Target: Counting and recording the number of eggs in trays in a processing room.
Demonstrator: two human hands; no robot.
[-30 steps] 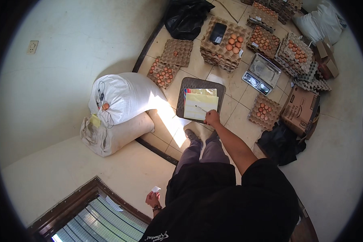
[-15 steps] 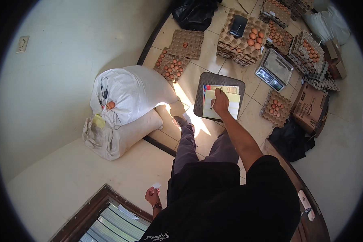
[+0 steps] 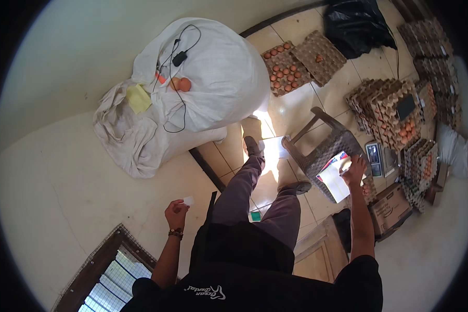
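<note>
My left hand (image 3: 176, 214), held out beside the wall, pinches a small white slip of paper (image 3: 189, 200). On the right, my right hand (image 3: 354, 170) is over a pale sheet of paper (image 3: 338, 189) on a brown woven-pattern stool (image 3: 310, 162). Its fingers are closed round a pen, which hardly shows now. Under the sheet, a red and blue printed edge peeks out. A white sack (image 3: 221, 78) stands to the left with a black cable (image 3: 180, 59), an egg (image 3: 184, 84) and a yellow paper (image 3: 139, 99) on it.
Trays of brown eggs (image 3: 286, 73) lie beyond the sack. Stacked egg trays (image 3: 377, 106), a digital scale (image 3: 374, 159) and a cardboard box (image 3: 391, 210) stand right. A black plastic bag (image 3: 356, 28) lies at the back. A white sheet (image 3: 273, 147) and green item (image 3: 255, 216) are on the floor.
The view has swung left, so the stool and egg trays sit further right. My left hand has come up and forward with the slip. My right hand remains over the paper.
</note>
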